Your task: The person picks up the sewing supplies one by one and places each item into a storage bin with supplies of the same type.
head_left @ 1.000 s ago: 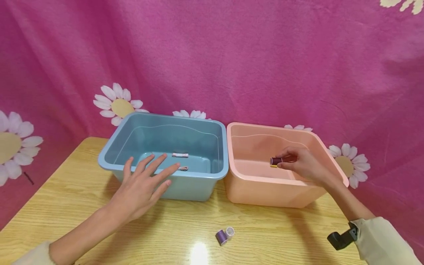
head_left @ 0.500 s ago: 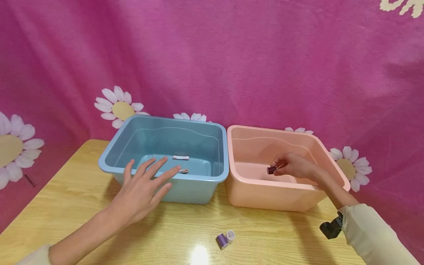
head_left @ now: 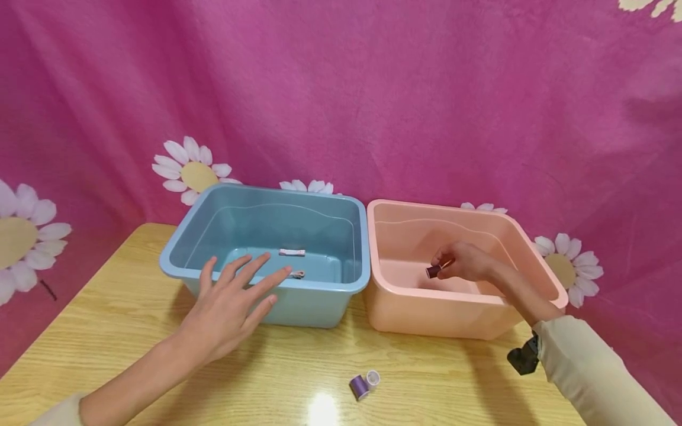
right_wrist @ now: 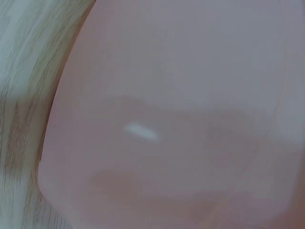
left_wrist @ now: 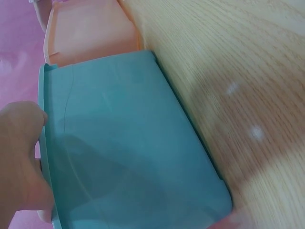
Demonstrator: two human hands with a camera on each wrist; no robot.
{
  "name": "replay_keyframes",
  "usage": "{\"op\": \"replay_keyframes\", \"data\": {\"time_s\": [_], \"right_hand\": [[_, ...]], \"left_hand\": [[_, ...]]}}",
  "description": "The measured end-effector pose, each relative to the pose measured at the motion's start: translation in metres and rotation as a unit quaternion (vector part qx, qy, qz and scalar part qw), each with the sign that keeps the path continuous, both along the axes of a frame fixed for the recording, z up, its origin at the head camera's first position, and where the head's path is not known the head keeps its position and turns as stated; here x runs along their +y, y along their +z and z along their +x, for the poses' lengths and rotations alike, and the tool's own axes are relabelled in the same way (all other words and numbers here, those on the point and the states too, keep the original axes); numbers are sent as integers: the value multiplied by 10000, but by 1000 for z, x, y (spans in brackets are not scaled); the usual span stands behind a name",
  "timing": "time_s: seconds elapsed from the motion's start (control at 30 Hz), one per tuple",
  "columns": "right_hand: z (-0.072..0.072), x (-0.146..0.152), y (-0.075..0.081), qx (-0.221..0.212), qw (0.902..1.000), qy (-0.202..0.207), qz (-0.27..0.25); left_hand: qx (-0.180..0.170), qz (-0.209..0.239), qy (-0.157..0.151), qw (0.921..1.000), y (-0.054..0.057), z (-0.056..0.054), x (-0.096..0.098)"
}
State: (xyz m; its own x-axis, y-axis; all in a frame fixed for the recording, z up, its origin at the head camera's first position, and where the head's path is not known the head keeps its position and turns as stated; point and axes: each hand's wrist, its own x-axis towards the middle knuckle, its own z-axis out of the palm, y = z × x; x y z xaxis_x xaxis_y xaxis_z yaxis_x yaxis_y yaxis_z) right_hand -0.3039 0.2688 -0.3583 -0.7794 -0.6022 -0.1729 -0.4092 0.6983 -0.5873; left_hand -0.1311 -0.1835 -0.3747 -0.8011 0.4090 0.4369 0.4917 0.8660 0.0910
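Inside the pink bin (head_left: 426,313), my right hand (head_left: 465,262) pinches a dark maroon thread spool (head_left: 433,271) between thumb and fingers, low in the bin. My left hand (head_left: 229,307) has its fingers spread at the near rim of the blue bin (head_left: 314,305). The left wrist view catches part of this hand (left_wrist: 24,157) along the blue bin's rim. Two small folded pieces lie on the blue bin's floor: a whitish strip (head_left: 292,252) and a looped piece (head_left: 297,274) partly behind my fingertips. The right wrist view holds only the pink bin's outer wall (right_wrist: 167,71), not the hand.
A purple thread spool (head_left: 359,387) and a white-ended spool (head_left: 373,378) lie together on the wooden table (head_left: 298,373), in front of the bins. The bins stand side by side against a magenta flowered cloth (head_left: 341,106).
My right hand has sunk deeper into the pink bin and shifted a little left with the maroon spool. A yellow bit seen below the spool no longer shows. The left hand stays put.
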Motion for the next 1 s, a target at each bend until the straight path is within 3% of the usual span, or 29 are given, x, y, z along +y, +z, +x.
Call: {"op": "replay_keyframes", "data": {"time_s": [0.67,1.0], "right_hand": [[-1,-1,0,88,9996,-85,-269],[9,-3,13,406,9957,-384,-742]], "left_hand": [[111,20,-23,9999,0,0,-1],[195,26,-61,9998,-1,0,0]]}}
